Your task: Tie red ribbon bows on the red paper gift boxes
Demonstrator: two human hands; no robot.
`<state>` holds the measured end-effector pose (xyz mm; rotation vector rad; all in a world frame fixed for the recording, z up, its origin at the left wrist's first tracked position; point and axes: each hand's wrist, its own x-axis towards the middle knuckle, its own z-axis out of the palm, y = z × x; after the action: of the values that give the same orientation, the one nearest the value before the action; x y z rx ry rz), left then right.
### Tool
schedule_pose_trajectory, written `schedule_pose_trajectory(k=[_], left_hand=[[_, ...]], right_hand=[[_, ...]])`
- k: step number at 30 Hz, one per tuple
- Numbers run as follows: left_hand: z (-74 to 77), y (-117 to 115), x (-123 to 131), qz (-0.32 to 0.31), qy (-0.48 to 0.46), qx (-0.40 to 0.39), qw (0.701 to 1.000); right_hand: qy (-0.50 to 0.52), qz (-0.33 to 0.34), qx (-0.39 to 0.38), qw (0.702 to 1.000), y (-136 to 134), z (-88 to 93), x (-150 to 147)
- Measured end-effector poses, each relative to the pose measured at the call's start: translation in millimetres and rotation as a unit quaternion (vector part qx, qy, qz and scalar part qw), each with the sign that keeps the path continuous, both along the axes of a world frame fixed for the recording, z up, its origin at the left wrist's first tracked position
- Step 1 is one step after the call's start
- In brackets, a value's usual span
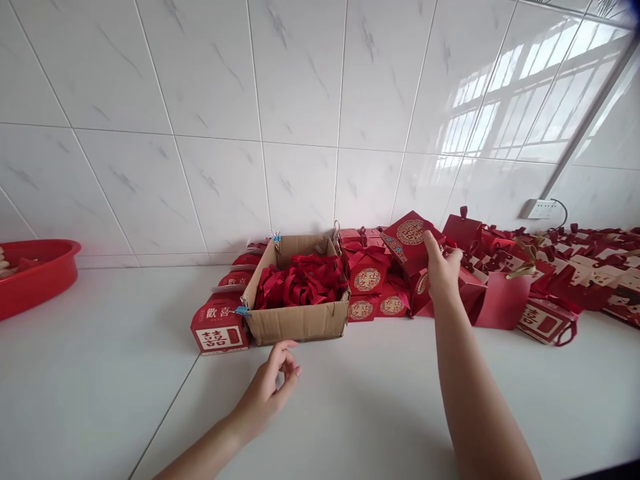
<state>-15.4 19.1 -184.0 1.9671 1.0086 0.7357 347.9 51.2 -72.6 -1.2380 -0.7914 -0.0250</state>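
Observation:
My right hand [443,267] grips a red gift box [406,241] with a round gold emblem and a patterned corner, tilted above other red boxes. The far side of that grip is hidden. In front of a cardboard box [295,325], my left hand [273,379] hovers with loosely curled fingers, thumb apart, and nothing between them. A heap of red ribbons [305,280] fills the cardboard box. Right of it, red gift boxes [367,273] with gold emblems are stacked, some tied with ribbon bows.
Red boxes with white labels [220,327] line the cardboard box's left side. Many more gift boxes [550,267] crowd the right along the tiled wall [300,100]. A red basin [40,273] stands far left, and a socket [540,209] is on the wall.

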Motion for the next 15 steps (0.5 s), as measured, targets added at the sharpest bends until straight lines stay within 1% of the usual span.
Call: schedule_pose_trajectory(k=[3, 6, 9, 15], left_hand=[[1.8, -1.2, -0.5, -0.006, 0.008, -0.004, 1.000], [3.4, -1.0, -0.8, -0.008, 0.012, -0.010, 1.000], [3.2, -0.9, -0.8, -0.013, 0.015, -0.021, 1.000], [0.4, -0.8, -1.3, -0.015, 0.011, -0.029, 0.999]], right_hand=[[0.044, -0.053, -0.026, 0.997, 1.0, -0.1, -3.8], [0.064, -0.089, -0.042, 0.993, -1.5, 2.5, -11.0], [0.058, -0.105, -0.054, 0.991, -4.0, 6.4, -20.0], [0.008, -0.128, -0.090, 0.988, -3.1, 8.9, -32.4]])
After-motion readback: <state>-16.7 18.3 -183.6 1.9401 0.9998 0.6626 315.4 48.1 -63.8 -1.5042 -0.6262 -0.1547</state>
